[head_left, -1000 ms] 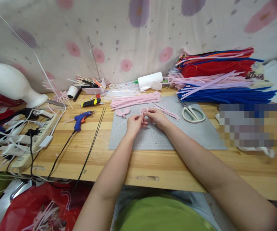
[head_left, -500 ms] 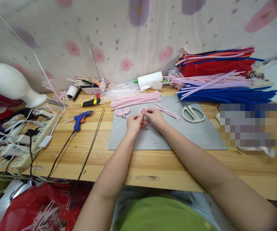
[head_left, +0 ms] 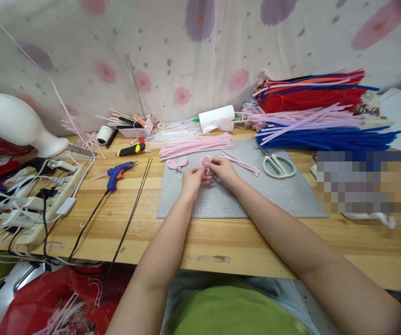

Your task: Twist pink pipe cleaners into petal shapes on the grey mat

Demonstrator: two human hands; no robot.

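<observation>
Between my fingertips is a small loop of pink pipe cleaner [head_left: 205, 160], held over the grey cutting mat [head_left: 228, 204]. My left hand [head_left: 192, 181] pinches its lower part, and my right hand [head_left: 221, 171] grips it from the right side; the fingers hide much of it. A finished-looking pair of pink pipe cleaner loops [head_left: 177, 163] lies on the mat just left of my hands. Behind my right hand rest a few loose pink pipe cleaners [head_left: 244, 164]. Green-handled scissors [head_left: 279, 166] lie farther right on the mat.
A blue glue gun [head_left: 116, 175], two thin dark rods [head_left: 136, 204] and a yellow-black utility knife [head_left: 130, 149] lie left. Along the back are pink pipe cleaners [head_left: 197, 146] and blue ones [head_left: 329, 138]. A power strip [head_left: 52, 204] with tangled cables stands far left.
Both hands stay in nearly the same place, with a slight shift of the fingers and the pink loop. Nothing else has visibly moved apart from a small camera shift.
</observation>
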